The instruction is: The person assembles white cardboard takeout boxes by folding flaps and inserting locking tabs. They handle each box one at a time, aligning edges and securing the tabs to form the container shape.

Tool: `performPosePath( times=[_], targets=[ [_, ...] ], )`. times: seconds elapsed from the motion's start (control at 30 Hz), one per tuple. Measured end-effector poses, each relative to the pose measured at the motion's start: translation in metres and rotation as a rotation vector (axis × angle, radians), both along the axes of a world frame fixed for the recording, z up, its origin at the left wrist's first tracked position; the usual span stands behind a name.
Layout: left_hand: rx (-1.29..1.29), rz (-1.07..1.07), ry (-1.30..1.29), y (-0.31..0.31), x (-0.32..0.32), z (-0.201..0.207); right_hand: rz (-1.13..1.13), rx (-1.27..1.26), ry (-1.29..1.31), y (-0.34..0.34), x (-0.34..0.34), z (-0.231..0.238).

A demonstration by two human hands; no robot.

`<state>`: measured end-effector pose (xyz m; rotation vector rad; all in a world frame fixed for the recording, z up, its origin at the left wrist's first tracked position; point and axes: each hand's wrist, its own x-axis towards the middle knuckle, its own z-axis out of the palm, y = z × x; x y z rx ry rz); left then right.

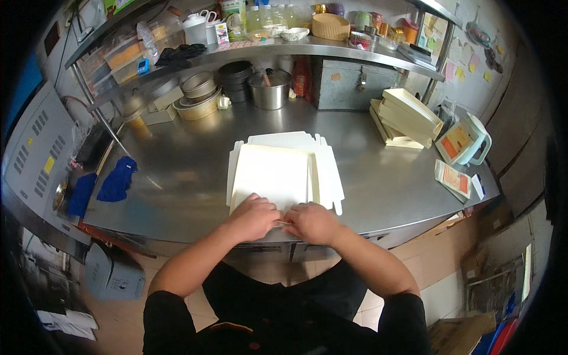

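A: First entry?

B: One box (271, 177), pale card. It is lying on the bench (177, 154), straight ahead of the person, open side up, its right wall (315, 180) standing.

A: Axis?

B: Outline is reading nearly square, two sides running away from the person. Which is longer, I cannot tell through the bend of the lens.

A: Governing relation?

B: Near edge to fingertips, in my judgement. The box is lying just beyond the hands, its near edge meeting both. The left hand (257, 216) is covering the near left part; the right hand (312, 223) is sitting at the near right corner. Neither is clearly nearer.

A: State of hands?

B: Both are curling, fingers drawn in, tips almost meeting. Each is apparently pinching a thin bit of the box at that edge; the finger pads themselves are hidden.

A: Outward?

B: Beneath: flat card (332, 183), white, tabbed, jutting out left, right and far. Far right: pale trays (409, 115), heaped. Left, well apart: blue cloth (118, 179), crumpled. Back: steel pot (271, 94), lidded, and grey chest (343, 89), both standing under the shelf (248, 48).
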<state>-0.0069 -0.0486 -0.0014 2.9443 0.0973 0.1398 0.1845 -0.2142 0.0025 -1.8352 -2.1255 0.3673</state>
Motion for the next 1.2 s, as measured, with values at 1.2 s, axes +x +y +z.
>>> performPosePath(
  times=[1.2],
  targets=[
    [-0.682,0.064,-0.154,-0.024,-0.040,-0.001,0.138,0.196,0.348,-0.006,-0.002,-0.010]
  ],
)
